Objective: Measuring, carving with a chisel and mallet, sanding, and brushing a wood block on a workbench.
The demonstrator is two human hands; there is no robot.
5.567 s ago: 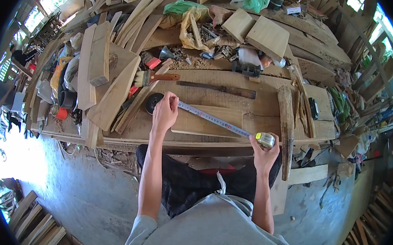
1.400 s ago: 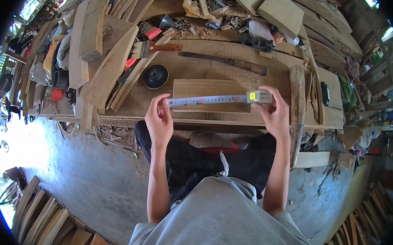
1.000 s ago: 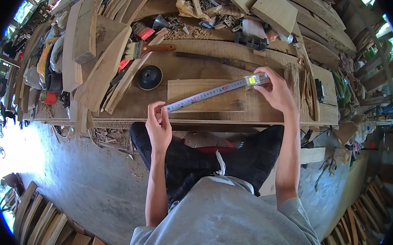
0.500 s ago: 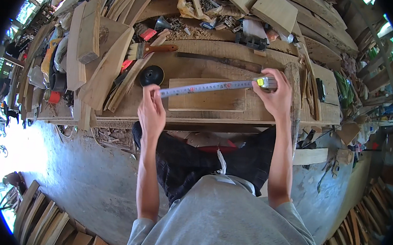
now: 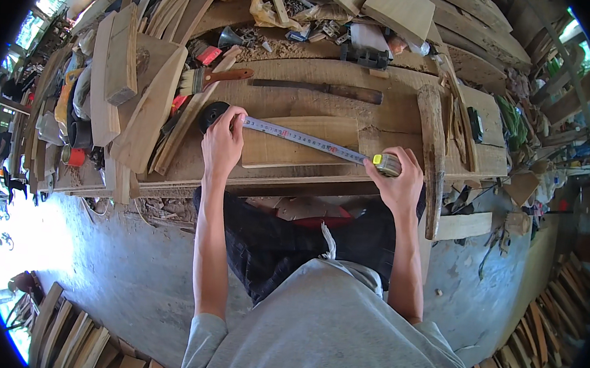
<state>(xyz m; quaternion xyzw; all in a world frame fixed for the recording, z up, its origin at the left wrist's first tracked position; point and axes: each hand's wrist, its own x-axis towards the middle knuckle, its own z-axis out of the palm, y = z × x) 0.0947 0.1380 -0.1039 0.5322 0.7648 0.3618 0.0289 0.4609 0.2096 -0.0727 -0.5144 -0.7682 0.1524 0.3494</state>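
Note:
A tape measure (image 5: 305, 141) is stretched between my hands, slanting down to the right across a flat wooden board (image 5: 270, 153) on the workbench. My left hand (image 5: 221, 145) is closed on the blade's end, close to a round black disc (image 5: 212, 114) that it partly covers. In my right hand (image 5: 398, 180) is the tape's case, with a yellow-green patch showing, near the bench's front edge. Behind the board lie a long dark-bladed tool with a wooden handle (image 5: 355, 93) and a wide paintbrush (image 5: 213, 77).
Wooden planks (image 5: 122, 62) are heaped at the bench's left. A rough wooden stick (image 5: 431, 159) juts over the front edge right of my right hand. At the back stand a grey funnel (image 5: 230, 37), a black clamp-like block (image 5: 365, 56) and wood blocks (image 5: 399, 12).
My right hand has lowered with the tape case, and my left hand has risen slightly. The blade now slopes down to the right instead of up. The whole view has shifted a little.

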